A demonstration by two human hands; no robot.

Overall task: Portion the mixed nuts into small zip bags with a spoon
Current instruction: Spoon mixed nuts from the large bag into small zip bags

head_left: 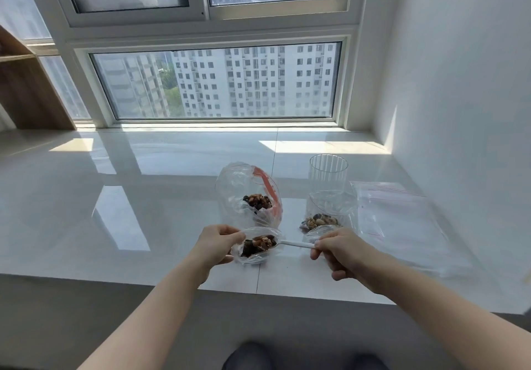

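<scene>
My left hand [216,244] pinches the rim of a small clear zip bag [253,256] and holds its mouth open near the sill's front edge. My right hand [337,251] grips the handle of a white plastic spoon [297,244]. The spoon's bowl sits inside that bag's mouth, heaped with mixed nuts [263,241]. Behind it a larger clear bag with an orange-red zip strip [248,194] stands open with nuts at its bottom. To the right a second small bag [327,214] holds a portion of nuts.
A clear ribbed glass [328,171] stands behind the filled small bag. A flat stack of unused zip bags [399,220] lies at the right, near the white wall. The glossy white sill [115,197] runs left; a wooden shelf [26,93] stands far left.
</scene>
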